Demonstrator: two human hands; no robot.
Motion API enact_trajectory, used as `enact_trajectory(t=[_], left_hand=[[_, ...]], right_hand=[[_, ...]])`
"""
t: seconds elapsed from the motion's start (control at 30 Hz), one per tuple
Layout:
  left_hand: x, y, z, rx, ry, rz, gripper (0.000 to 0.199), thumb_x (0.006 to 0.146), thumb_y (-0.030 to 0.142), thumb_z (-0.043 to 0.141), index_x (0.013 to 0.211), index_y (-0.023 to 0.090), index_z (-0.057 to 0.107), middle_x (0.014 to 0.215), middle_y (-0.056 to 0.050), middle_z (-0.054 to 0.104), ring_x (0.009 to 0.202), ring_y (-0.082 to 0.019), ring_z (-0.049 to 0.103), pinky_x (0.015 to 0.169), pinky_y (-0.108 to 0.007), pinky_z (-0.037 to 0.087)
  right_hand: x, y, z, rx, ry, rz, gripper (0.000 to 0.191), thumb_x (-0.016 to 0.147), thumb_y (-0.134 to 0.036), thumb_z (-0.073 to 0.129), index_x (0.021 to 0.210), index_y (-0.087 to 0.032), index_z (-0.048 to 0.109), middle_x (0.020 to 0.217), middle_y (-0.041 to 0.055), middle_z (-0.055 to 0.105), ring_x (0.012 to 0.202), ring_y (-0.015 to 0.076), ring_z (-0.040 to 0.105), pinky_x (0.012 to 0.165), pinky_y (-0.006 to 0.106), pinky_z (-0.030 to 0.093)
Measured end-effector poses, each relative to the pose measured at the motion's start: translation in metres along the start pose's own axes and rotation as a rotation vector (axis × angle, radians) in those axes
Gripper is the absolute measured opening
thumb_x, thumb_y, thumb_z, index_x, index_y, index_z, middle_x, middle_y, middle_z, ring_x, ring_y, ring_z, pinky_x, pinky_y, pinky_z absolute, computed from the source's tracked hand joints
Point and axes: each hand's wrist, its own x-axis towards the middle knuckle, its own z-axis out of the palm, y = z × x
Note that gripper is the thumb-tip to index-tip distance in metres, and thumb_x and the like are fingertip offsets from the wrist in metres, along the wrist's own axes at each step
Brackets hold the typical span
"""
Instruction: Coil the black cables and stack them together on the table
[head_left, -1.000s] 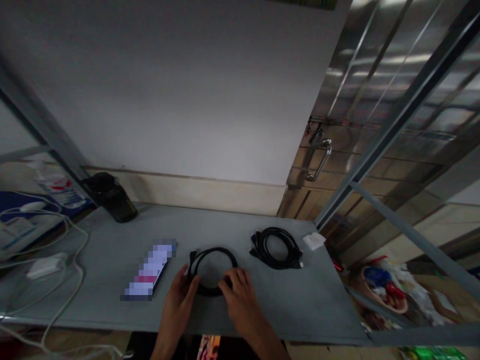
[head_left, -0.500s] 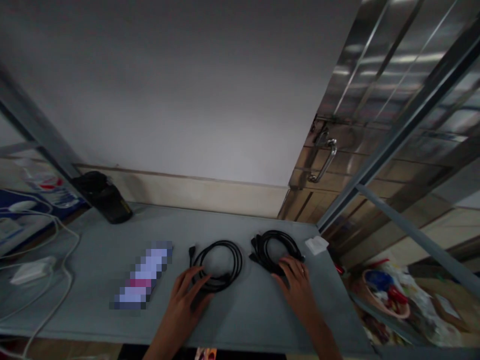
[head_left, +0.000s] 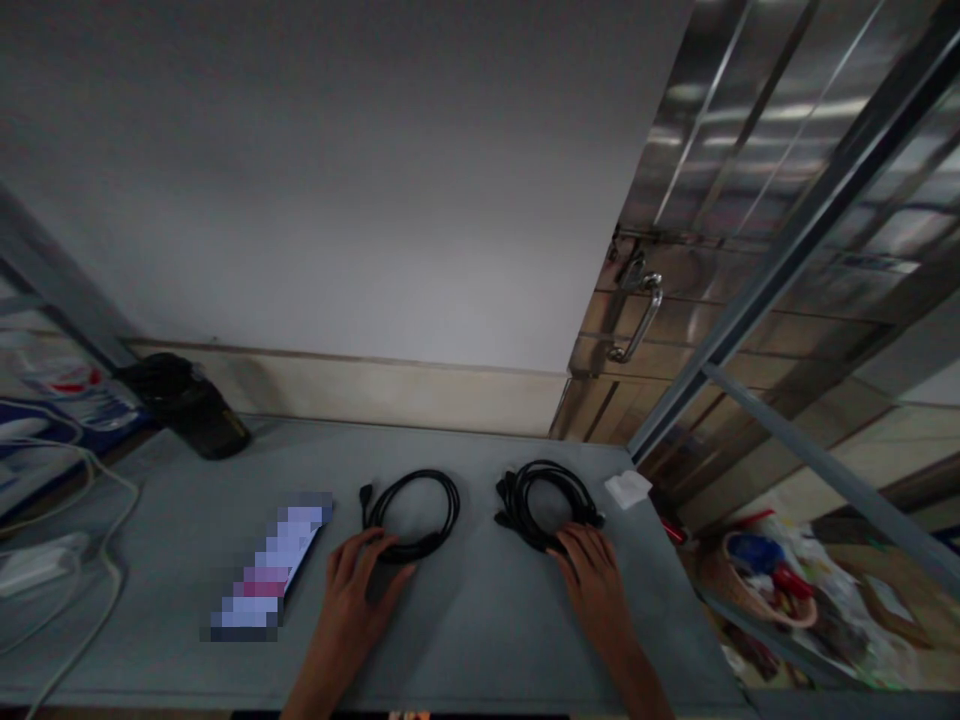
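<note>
Left cable coil lies beyond left hand, thumb and fingers apart; right coil beyond right hand, grip indeterminate.

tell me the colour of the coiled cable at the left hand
The coiled cable at the left hand is black, shown best in the head view.

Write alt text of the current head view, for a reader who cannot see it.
The left hand touches the left coil of black cable and the right hand the right coil, side by side on a grey table. A pixelated phone lies left of them, a white scrap right.
</note>
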Motion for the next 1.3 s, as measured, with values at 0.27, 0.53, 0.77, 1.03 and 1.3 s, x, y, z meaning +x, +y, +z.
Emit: enact_trajectory(t=[0.27, 0.53, 0.77, 1.03, 1.3], left_hand=[[-0.001, 0.003, -0.005, -0.073, 0.036, -0.023, 0.037, 0.107, 0.059, 0.07, 0.129, 0.03, 0.078, 0.133, -0.01, 0.076, 0.125, -0.034, 0.069, 0.108, -0.058, 0.063], [0.0, 0.002, -0.006, -0.147, 0.049, -0.083, 0.039, 0.105, 0.062, 0.071, 0.124, 0.029, 0.081, 0.13, -0.011, 0.078, 0.123, -0.034, 0.072, 0.108, -0.058, 0.064], [-0.001, 0.006, -0.011, -0.179, 0.033, -0.12, 0.038, 0.105, 0.061, 0.07, 0.123, 0.029, 0.081, 0.13, -0.011, 0.078, 0.123, -0.034, 0.072, 0.109, -0.058, 0.063], [0.005, 0.013, -0.02, -0.243, 0.028, -0.137, 0.038, 0.101, 0.058, 0.075, 0.124, 0.029, 0.082, 0.125, -0.011, 0.082, 0.121, -0.035, 0.076, 0.109, -0.059, 0.064], [-0.04, 0.111, -0.03, -0.816, -0.448, -0.544, 0.059, 0.1, 0.075, 0.069, 0.132, 0.028, 0.086, 0.137, -0.016, 0.085, 0.134, -0.038, 0.076, 0.122, -0.055, 0.057]], right_hand=[[0.026, 0.006, -0.007, 0.154, 0.048, 0.188, 0.05, 0.116, -0.071, 0.057, 0.112, -0.025, 0.077, 0.112, 0.0103, 0.082, 0.109, 0.0333, 0.078, 0.101, 0.05, 0.062], [0.105, 0.005, -0.046, 0.492, -0.166, 0.443, 0.071, 0.11, -0.088, 0.046, 0.097, -0.026, 0.076, 0.098, 0.0117, 0.084, 0.095, 0.032, 0.082, 0.092, 0.043, 0.064], [0.147, -0.016, -0.091, 0.665, 0.044, 0.548, 0.073, 0.102, -0.094, 0.056, 0.085, -0.024, 0.061, 0.066, 0.0002, 0.063, 0.055, 0.0166, 0.057, 0.055, 0.029, 0.05], [0.148, -0.079, -0.159, 0.928, 0.404, 0.565, 0.057, 0.106, -0.077, 0.072, 0.09, -0.023, 0.058, 0.071, -0.0065, 0.048, 0.056, 0.0097, 0.042, 0.05, 0.021, 0.038], [0.072, -0.148, -0.131, 1.088, 0.314, 0.707, 0.052, 0.108, -0.071, 0.073, 0.091, -0.024, 0.059, 0.068, -0.0056, 0.048, 0.058, 0.0126, 0.047, 0.053, 0.023, 0.044]])
